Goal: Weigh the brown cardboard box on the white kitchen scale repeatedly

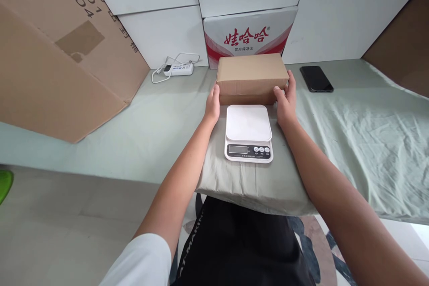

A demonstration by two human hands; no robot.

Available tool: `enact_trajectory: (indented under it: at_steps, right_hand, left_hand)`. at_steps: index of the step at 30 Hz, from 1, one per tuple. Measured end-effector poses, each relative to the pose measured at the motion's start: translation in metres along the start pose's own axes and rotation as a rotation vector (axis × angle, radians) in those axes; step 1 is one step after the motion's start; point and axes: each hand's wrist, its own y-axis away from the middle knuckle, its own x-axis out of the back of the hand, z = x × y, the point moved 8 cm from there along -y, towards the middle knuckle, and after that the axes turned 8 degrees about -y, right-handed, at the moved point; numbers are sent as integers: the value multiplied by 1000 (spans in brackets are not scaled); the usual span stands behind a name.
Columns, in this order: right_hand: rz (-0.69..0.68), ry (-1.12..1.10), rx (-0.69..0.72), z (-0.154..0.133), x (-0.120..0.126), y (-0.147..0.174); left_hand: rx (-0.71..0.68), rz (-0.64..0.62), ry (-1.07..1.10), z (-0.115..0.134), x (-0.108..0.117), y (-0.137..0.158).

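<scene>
A closed brown cardboard box [252, 71] is gripped between my two hands, just behind a white kitchen scale [248, 124]. My left hand [213, 103] presses on the box's left side. On its right end lies my right hand [287, 100], thumb on the front face and fingers around the far side, partly hidden. Nothing rests on the scale's platform, and its display shows no digits. Whether the box touches the table or hangs slightly above it, I cannot tell.
Behind the box stands a white and red carton [248, 35] against white panels. A black phone [316, 79] lies at right, a white power strip with cable [179, 69] at back left. A large cardboard carton [67, 53] occupies the left. Pale green cloth [161, 129] covers the table.
</scene>
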Motion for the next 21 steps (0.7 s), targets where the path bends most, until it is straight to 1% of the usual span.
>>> enact_trajectory:
  at_steps: [4, 17, 21]
  right_hand:
    - [-2, -3, 1, -1, -1, 0]
    - [14, -36, -47, -12, -4, 3]
    - [3, -15, -67, -18, -5, 4]
  left_hand:
    - [19, 7, 7, -1, 1, 0]
    - [49, -38, -51, 2, 0, 3]
    - [18, -69, -92, 4, -2, 2]
